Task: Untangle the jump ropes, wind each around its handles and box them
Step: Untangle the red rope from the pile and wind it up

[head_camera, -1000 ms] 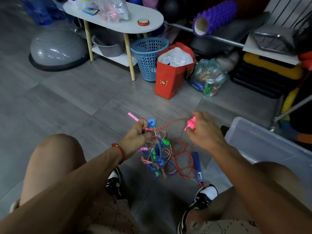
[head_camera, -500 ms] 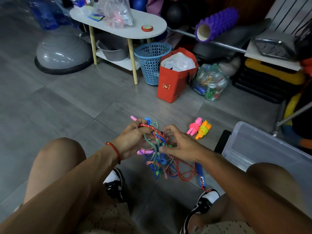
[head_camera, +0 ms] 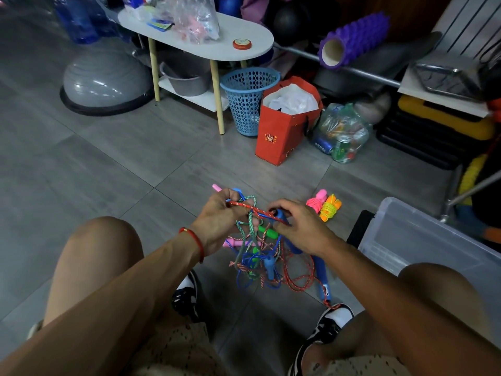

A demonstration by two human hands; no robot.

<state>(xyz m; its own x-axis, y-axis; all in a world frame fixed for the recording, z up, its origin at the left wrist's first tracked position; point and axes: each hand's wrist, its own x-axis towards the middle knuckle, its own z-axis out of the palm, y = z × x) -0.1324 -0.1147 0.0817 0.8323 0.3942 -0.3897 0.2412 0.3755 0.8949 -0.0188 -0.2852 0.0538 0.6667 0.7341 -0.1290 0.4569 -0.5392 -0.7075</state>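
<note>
A tangle of jump ropes in red, blue and green hangs between my knees above the grey floor. My left hand grips the top of the tangle, with a pink handle sticking out above it. My right hand pinches a blue handle with red rope wrapped on it. Another blue handle lies on the floor by my right shoe. Two wound ropes, pink and orange-yellow, lie on the floor beyond my right hand. A clear plastic box stands at the right.
A red paper bag, a blue basket and a bag of cans stand ahead. A white side table and a grey balance dome are at the back left. A purple foam roller lies back right.
My right hand left the wound pink rope on the floor beside the orange one, then came back to the tangle and took hold of the blue handle. My left hand kept its grip.
</note>
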